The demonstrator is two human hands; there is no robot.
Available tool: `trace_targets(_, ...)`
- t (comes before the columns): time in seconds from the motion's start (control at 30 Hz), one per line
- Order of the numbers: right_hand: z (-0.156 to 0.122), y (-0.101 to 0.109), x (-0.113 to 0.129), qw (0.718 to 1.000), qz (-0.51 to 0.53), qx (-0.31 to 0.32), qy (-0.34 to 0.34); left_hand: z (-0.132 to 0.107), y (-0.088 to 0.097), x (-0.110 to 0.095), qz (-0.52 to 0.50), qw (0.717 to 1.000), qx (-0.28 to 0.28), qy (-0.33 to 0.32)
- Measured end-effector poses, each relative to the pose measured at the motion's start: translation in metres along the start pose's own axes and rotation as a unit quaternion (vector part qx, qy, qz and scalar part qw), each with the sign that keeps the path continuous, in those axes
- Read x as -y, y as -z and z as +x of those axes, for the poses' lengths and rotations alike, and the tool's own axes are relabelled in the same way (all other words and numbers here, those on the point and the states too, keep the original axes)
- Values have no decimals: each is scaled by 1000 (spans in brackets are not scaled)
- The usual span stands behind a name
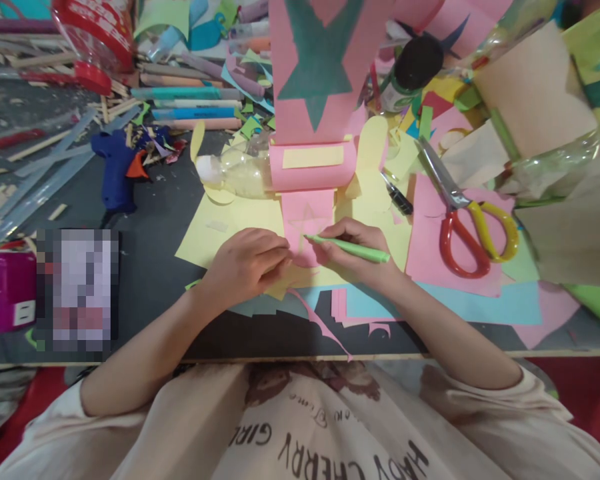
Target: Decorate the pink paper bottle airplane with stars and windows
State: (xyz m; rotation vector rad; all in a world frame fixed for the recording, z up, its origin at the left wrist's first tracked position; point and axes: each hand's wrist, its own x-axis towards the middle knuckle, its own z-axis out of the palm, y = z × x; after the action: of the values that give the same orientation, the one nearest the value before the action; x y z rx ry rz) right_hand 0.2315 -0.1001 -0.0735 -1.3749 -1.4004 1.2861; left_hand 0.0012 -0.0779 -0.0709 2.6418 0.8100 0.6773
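My right hand (355, 248) is closed around a light green marker (360, 249), its tip on a pink paper flap (320, 203). A faint star outline (307, 227) shows on that flap. My left hand (253, 260) rests at the flap's left edge with curled fingers; whether they pinch the paper is hidden. The flap joins a clear plastic bottle (247, 170) lying on its side, wrapped in a pink paper band (313, 167) with a pale yellow strip. Yellow paper pieces stick out at both bottle ends. Behind stands a pink panel (290, 113) with a dark green star (320, 63).
Scissors (463, 200) with red and yellow handles lie right, beside a black pen-like tool (397, 195). At left are a blue glue gun (115, 167), a purple box (7, 290) and wooden sticks. Several markers (195, 103) and paper scraps fill the back.
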Motion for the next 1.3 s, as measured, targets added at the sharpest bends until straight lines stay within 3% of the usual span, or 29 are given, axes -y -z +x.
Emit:
trace_targets(0.37,-3,6,0,996,-17,82,-2,0,0,0,14,999,-20,-21)
trace_targets(0.6,-1,1,-2,1000,-6,-5,1,-2,-1,2,-17,1000,2,4)
trace_targets(0.93,-1,3,1,999,-15,43,-5,2,1,0,4,1000,-20,-21)
trace_targets(1.17,-1,2,1,1000,-15,6,-2,0,0,1,-7,1000,15,7)
trace_targets(1.3,-1,3,0,999,-26,28,8,0,0,1,-8,1000,-2,0)
